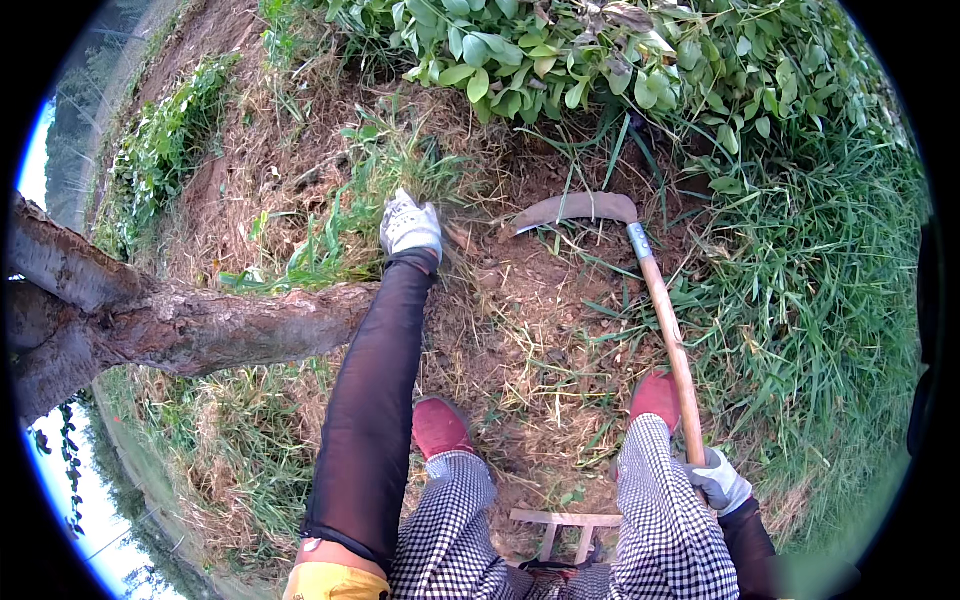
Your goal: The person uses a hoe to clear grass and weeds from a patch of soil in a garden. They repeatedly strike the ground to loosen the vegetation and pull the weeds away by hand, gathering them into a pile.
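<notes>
My left hand (411, 226), in a pale patterned glove, reaches forward to a tuft of green grass (405, 166). Its fingers look curled around the grass near the ground, though they are partly hidden. My right hand (718, 478), in a white and grey glove, is closed around the lower end of the long wooden handle of a sickle (673, 337). The curved sickle blade (581, 207) is coated with soil, apart from a bright strip near its tip. It points left, just above or on the bare earth, to the right of my left hand.
A forked tree trunk (225, 330) juts in from the left, close to my left forearm. Leafy plants (555, 60) grow ahead, with dense tall grass (817, 300) on the right. My red shoes (442, 426) stand on soil and dry cuttings. A wooden frame (567, 518) lies between my legs.
</notes>
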Tool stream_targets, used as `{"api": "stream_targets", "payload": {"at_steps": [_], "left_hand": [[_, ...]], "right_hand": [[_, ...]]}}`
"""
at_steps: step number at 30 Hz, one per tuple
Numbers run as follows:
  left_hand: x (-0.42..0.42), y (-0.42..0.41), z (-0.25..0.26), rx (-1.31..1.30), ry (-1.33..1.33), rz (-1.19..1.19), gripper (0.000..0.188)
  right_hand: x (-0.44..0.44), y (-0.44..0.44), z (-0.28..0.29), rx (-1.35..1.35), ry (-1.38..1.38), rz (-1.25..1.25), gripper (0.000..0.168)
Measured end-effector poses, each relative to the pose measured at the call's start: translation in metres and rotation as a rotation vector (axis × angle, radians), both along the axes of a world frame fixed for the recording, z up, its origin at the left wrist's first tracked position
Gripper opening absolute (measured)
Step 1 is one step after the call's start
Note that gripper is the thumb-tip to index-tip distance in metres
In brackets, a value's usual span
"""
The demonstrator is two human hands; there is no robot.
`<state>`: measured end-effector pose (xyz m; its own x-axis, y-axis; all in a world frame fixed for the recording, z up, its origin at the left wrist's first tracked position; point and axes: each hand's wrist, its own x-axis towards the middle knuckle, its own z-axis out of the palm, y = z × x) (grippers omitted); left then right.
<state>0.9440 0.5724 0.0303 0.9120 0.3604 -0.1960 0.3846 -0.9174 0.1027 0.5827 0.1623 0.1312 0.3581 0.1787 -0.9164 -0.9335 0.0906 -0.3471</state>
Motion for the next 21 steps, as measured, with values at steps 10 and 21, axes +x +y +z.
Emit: {"api": "stream_targets", "payload": {"at_steps": [10, 21], "left_hand": [[-0.039, 0.003, -0.029, 0.027, -0.43, -0.43, 0.035], [-0.057, 0.045, -0.029, -1.156, -0.248, 0.203, 0.03]], "right_hand": [[0.069, 0.013, -0.019, 0.203, 0.007, -0.155, 0.023], [0.114, 0.046, 0.016, -0.148, -0.327, -0.019, 0.021]]}}
